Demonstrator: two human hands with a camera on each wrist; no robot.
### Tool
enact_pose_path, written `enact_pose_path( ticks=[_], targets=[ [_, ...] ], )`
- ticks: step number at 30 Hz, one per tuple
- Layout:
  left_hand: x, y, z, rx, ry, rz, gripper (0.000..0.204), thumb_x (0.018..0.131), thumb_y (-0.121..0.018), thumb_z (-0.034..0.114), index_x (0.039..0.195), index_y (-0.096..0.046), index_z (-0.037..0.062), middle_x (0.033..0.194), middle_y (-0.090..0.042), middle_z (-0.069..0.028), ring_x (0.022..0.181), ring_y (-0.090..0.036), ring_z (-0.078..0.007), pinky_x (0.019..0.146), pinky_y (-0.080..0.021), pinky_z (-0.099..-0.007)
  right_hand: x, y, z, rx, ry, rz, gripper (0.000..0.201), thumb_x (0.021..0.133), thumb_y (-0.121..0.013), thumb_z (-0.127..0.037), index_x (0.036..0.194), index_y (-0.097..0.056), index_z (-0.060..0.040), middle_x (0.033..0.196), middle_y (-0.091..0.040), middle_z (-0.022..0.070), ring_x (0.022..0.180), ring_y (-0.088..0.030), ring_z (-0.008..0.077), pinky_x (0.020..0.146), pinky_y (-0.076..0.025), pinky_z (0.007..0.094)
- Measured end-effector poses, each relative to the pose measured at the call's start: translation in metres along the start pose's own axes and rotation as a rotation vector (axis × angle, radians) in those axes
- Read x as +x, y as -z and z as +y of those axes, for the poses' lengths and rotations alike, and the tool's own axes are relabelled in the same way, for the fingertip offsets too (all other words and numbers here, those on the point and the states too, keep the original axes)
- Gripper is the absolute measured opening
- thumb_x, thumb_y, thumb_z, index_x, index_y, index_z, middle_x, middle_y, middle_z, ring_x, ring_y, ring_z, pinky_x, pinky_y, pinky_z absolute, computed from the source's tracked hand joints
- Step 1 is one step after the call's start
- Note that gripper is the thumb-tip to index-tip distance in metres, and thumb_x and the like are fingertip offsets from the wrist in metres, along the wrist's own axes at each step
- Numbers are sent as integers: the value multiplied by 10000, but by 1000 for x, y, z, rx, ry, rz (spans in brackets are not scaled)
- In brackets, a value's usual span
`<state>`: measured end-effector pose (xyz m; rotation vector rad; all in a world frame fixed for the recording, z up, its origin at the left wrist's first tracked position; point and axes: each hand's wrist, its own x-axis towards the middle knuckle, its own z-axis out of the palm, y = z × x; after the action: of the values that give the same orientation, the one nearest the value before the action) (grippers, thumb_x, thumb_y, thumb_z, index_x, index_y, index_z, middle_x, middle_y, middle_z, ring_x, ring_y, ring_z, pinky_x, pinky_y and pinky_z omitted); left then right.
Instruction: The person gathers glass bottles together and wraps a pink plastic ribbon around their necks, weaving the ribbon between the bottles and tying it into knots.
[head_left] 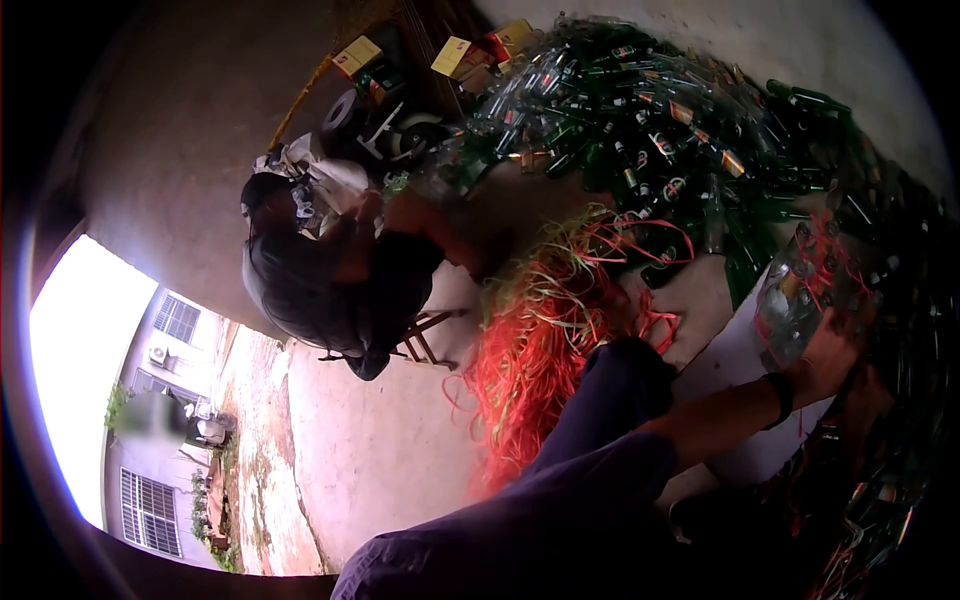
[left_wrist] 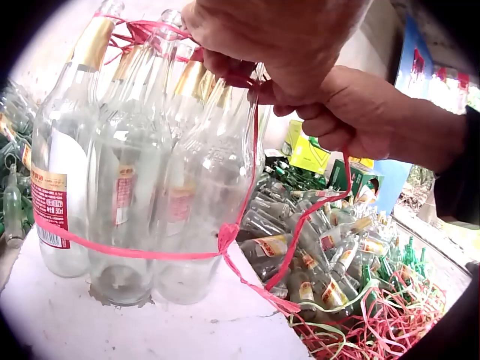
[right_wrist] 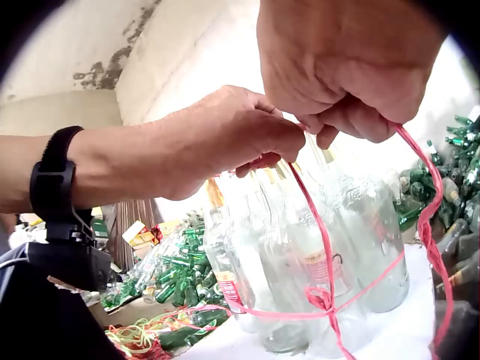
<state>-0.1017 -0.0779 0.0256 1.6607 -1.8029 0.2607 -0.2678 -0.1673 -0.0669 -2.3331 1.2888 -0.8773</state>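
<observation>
A bundle of clear glass bottles (left_wrist: 124,161) stands upright on a white block (left_wrist: 195,330). Pink plastic strapping (left_wrist: 142,253) rings the lower bodies, with a knot at the front, and more of it wraps the necks. My left hand (right_wrist: 225,142), with a black band at its wrist, grips strapping close beside the bottle tops. Right against it, my right hand (right_wrist: 352,67) holds a length in curled fingers, and a strand hangs down from it. Both hands meet over the necks at the bundle's edge; the fingertips are partly hidden. In the head view the bundle shows beside my left hand (head_left: 835,345).
A heap of green and clear bottles (head_left: 650,120) lies against the wall. Loose red and green strapping (head_left: 540,340) is piled near my knee. Another person (head_left: 320,270) sits on a low wooden stool (head_left: 430,340). Yellow cartons (head_left: 357,57) stand at the back.
</observation>
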Motion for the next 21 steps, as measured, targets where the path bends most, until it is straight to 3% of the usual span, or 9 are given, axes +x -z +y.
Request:
enact_pose_path(
  ticks=[1, 2, 3, 5, 6, 9, 13, 15, 21],
  targets=[
    [-1, -4, -1, 12, -27, 23, 416, 772, -606, 129, 1172, -659, 26, 1484, -393, -224, 1243, -487, -310, 1058, -328, -455, -1, -8, 6, 5, 4, -1, 181, 965, -550, -135, 978, -637, 24, 884, -658, 226, 785, -635, 315, 705, -494, 404],
    [-1, -9, 0, 28, -2, 107, 381, 772, -620, 159, 1131, -682, 46, 1374, -514, -212, 1221, -505, -311, 1062, -319, -462, -2, -14, 7, 109, 8, 58, 188, 966, -549, -135, 1005, -647, 22, 918, -668, 223, 801, -638, 290, 719, -500, 392],
    [0, -14, -1, 34, 3, 106, 381, 772, -620, 159, 1131, -682, 46, 1374, -514, -212, 1221, -505, -311, 1062, -319, -462, -4, -18, 8, 214, 10, 113, 199, 966, -548, -135, 1031, -657, 19, 952, -679, 219, 816, -641, 266, 733, -506, 379],
    [0, -25, -5, -66, 51, -153, 393, 739, -663, 183, 1109, -681, 53, 1267, -601, -154, 1252, -476, -335, 1072, -284, -520, -2, -23, 25, 202, -53, 47, 217, 957, -530, -93, 1083, -664, 24, 978, -693, 185, 852, -640, 228, 763, -509, 343],
    [-2, -20, -4, -87, 53, -124, 358, 749, -649, 185, 1081, -695, 59, 1222, -624, -151, 1245, -483, -317, 1079, -279, -507, -2, -23, 25, 203, -51, 50, 217, 956, -529, -91, 1082, -664, 24, 978, -693, 184, 852, -641, 228, 763, -509, 342],
    [-1, -11, -1, -105, 34, -8, 347, 754, -641, 188, 1072, -700, 63, 1189, -639, -145, 1237, -490, -310, 1079, -282, -498, -2, -22, 22, 196, -45, 59, 217, 954, -527, -86, 1080, -665, 25, 976, -693, 180, 854, -641, 228, 765, -508, 340],
    [1, -13, 1, -89, 51, 7, 324, 740, -649, 191, 1032, -711, 64, 1153, -654, -140, 1219, -506, -309, 1078, -286, -494, 0, -24, 21, 197, -51, 45, 217, 952, -524, -79, 1078, -667, 25, 973, -693, 175, 856, -642, 229, 767, -508, 337],
    [1, -15, 1, -71, 26, 142, 292, 739, -639, 168, 1000, -719, 64, 1149, -656, -143, 1190, -531, -306, 1080, -290, -489, 0, -26, 21, 204, -54, 42, 217, 950, -522, -75, 1076, -668, 26, 972, -693, 173, 857, -642, 229, 768, -508, 336],
    [2, -21, 0, -45, 71, 3, 273, 748, -608, 112, 991, -728, 80, 1145, -656, -139, 1133, -566, -282, 1080, -296, -481, 3, -29, 25, 209, -54, 33, 218, 946, -518, -65, 1073, -670, 27, 968, -693, 166, 861, -643, 230, 771, -507, 332]
  ],
)
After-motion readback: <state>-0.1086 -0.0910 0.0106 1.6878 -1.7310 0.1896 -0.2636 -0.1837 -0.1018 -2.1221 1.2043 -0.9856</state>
